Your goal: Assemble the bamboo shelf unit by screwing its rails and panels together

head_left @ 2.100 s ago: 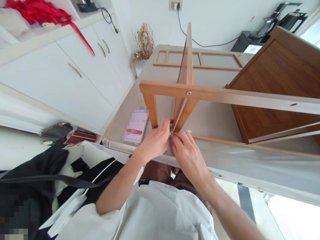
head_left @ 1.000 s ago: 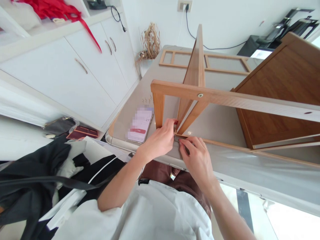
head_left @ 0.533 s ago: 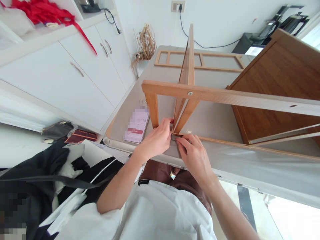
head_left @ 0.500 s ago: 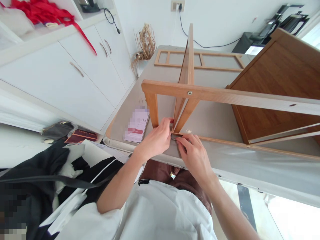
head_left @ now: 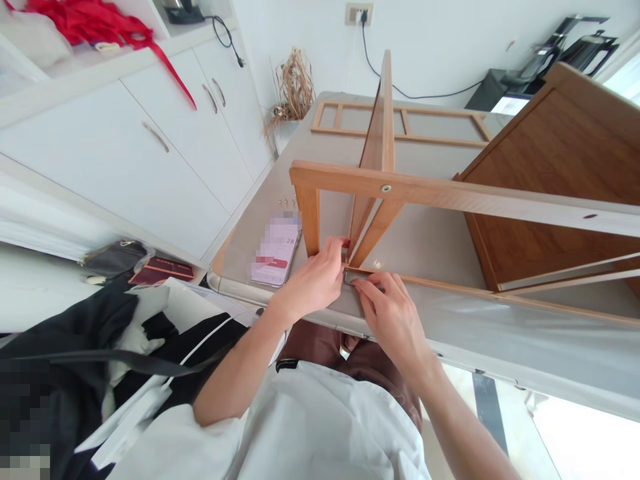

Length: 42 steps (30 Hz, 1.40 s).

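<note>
A partly assembled wooden shelf frame [head_left: 345,176] lies on its side on the covered table, with an upright board [head_left: 377,133] fixed across it. My left hand [head_left: 323,270] is closed around the frame's lower joint, its fingertips against the foot of the board. Just to the right, my right hand [head_left: 387,300] pinches a thin bent metal tool, which looks like a hex key [head_left: 351,275], at the outer side of the lower rail [head_left: 435,285]. The tool's tip at the joint is too small to make out.
Left of the frame lie a phone [head_left: 277,257] and several small screws [head_left: 287,201]. Behind is a flat wooden ladder-like frame [head_left: 440,140]. A large brown panel [head_left: 545,180] stands inside the shelf at right. White cabinets [head_left: 165,153] flank the table's left side.
The hex key has turned slightly at the joint with my right fingers, which sit a little lower. My left hand stays on the frame. The whole view has shifted slightly.
</note>
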### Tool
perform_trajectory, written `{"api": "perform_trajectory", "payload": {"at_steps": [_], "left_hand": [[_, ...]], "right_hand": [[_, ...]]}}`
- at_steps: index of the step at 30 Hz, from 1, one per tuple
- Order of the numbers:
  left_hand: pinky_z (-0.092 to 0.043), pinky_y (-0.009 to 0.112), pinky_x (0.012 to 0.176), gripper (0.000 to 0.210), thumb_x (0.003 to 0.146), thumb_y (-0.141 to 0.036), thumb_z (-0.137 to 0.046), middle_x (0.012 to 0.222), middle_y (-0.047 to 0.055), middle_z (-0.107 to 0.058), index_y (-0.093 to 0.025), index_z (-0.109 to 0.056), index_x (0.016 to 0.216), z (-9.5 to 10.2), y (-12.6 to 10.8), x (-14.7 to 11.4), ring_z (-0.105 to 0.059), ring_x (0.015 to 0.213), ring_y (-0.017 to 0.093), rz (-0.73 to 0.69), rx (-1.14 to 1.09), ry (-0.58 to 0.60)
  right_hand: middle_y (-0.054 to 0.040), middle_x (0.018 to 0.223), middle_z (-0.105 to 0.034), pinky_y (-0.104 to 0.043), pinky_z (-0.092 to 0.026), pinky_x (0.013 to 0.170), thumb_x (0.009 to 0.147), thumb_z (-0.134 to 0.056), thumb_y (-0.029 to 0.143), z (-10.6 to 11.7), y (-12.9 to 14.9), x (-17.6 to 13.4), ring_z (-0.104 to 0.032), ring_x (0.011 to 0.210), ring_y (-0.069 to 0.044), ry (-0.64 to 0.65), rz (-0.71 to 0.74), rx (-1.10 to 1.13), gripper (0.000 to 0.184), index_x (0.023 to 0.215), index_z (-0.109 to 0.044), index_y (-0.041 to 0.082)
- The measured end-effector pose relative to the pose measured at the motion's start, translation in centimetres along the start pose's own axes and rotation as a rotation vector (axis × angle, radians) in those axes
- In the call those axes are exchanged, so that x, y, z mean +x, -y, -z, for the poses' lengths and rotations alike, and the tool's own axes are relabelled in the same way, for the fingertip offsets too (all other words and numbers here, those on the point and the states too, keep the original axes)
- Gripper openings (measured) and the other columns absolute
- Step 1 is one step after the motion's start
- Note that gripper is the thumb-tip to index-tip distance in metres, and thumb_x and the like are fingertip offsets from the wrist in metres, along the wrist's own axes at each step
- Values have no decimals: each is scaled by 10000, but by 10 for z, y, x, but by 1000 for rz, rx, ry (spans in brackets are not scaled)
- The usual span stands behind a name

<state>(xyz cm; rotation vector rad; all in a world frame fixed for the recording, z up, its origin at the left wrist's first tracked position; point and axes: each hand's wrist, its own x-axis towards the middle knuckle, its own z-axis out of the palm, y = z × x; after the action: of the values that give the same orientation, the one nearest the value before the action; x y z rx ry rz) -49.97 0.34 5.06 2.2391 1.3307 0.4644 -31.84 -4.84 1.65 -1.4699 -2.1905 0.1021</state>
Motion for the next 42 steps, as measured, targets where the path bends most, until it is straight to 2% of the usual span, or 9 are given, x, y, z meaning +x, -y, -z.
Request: {"api": "perform_trajectory", "payload": {"at_steps": [16, 29, 36, 42], "left_hand": [[-537, 430, 936, 330, 965, -123, -384, 1368, 138, -514, -191, -343, 1285, 1, -1, 1, -605, 1215, 282, 16, -10, 3], [-542, 429, 907, 327, 970, -120, -378, 1362, 129, -513, -194, -335, 1285, 2, 0, 0, -619, 1179, 279, 21, -5, 10], [-541, 429, 902, 325, 964, -115, -381, 1350, 126, -516, -192, -340, 1278, 1, -1, 1, -627, 1159, 277, 20, -5, 10], [-538, 422, 918, 351, 951, -101, -395, 1373, 131, -506, -193, -335, 1284, 2, -1, 1, -615, 1189, 274, 27, -16, 14]], "right_hand": [[-91, 1011, -537, -309, -501, 790, 963, -415, 58, 2, 5, 6, -510, 907, -189, 78, -22, 7, 327, 1131, -670, 175], [-88, 1009, -529, -296, -488, 777, 948, -432, 47, 4, 6, 5, -498, 901, -184, 54, -14, 14, 310, 1109, -664, 175], [-93, 1015, -531, -290, -478, 728, 931, -409, 27, 5, 8, 5, -488, 910, -192, 52, 2, -30, 337, 1102, -649, 189], [-101, 1021, -532, -279, -464, 640, 838, -468, -33, 7, 24, 7, -490, 918, -216, 108, 2, -176, 310, 1021, -629, 158]]}}
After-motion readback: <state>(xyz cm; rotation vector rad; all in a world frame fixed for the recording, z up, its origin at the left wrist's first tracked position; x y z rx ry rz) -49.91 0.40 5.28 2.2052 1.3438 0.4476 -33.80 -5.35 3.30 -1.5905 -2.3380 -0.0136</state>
